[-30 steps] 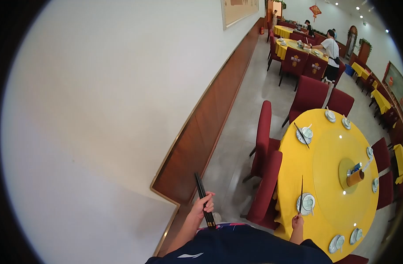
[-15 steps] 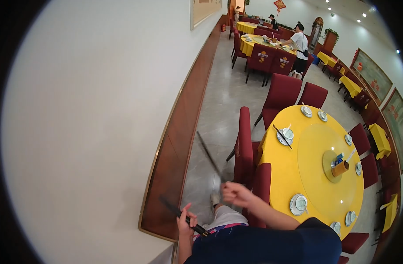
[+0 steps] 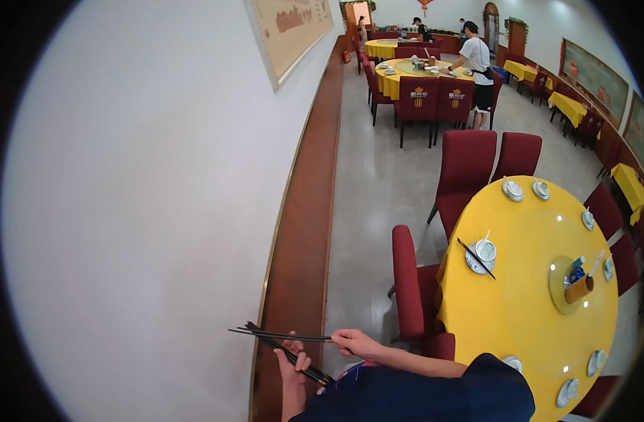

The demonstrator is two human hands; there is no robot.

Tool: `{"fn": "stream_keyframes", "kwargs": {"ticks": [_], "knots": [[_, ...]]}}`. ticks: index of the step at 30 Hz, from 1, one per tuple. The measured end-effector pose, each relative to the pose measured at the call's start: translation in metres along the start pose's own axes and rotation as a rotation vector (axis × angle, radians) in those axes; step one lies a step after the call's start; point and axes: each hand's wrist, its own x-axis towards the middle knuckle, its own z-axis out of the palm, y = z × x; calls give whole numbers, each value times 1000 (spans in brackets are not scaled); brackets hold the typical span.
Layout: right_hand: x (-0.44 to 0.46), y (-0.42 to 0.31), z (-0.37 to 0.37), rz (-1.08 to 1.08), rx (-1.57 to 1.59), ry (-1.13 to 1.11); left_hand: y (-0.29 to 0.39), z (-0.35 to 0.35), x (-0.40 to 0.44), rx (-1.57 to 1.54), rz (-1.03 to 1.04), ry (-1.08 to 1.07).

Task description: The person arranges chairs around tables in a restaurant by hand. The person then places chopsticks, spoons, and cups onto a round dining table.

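Note:
My left hand is closed around a bundle of black chopsticks, low in the view by the wall. The bundle slants up and to the left. My right hand pinches a pair of black chopsticks at one end. That pair points left and crosses over the upper part of the bundle. To the right stands a round table with a yellow cloth. Near its left edge, another pair of black chopsticks lies across a plate that holds a bowl.
Dark red chairs surround the table. A glass turntable bears a brown holder, and several place settings line the rim. A white wall with wood panelling runs along my left. Farther off, a person in a white shirt leans over another table.
The chopsticks in my right hand have swung from pointing away to lying leftward across the bundle. My view has shifted, so the near table sits lower and farther right.

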Motion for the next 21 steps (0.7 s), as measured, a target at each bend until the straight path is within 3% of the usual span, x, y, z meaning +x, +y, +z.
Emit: {"fn": "stream_keyframes", "kwargs": {"ticks": [2,4,8,15,19,21], "knots": [[8,-4,-27,-63,-18,67,-11,2,35,-50,-107,-77],[12,-3,-49,-50,262,91,-26,-5,65,16,-166,-63],[9,-18,-71,-109,381,205,-52,7,120,57,-268,-60],[48,-27,-100,-286,54,560,-86,47,233,332,-604,-81],[84,-62,-101,-300,-451,797,-98,66,308,428,-649,-130],[109,-73,-110,-401,-662,983,-104,59,347,381,-784,-176]]}}
